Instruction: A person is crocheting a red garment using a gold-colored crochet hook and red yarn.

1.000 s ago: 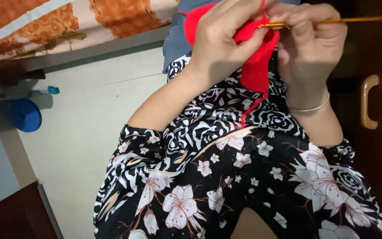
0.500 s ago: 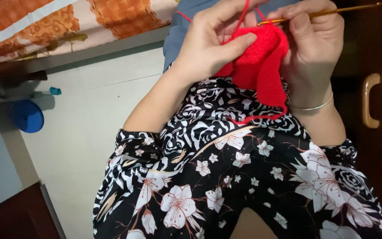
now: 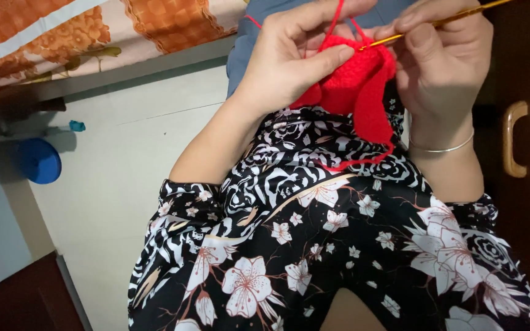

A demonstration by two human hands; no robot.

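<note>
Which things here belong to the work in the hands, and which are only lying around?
In use:
- left hand, pinching the red crochet piece
- right hand, holding the gold crochet hook
- red yarn strand, running up from the piece

Lying about:
- blue round object on the floor
- orange patterned bedspread
- cabinet handle

You have no packages, labels, signs or screens before you in this view.
</note>
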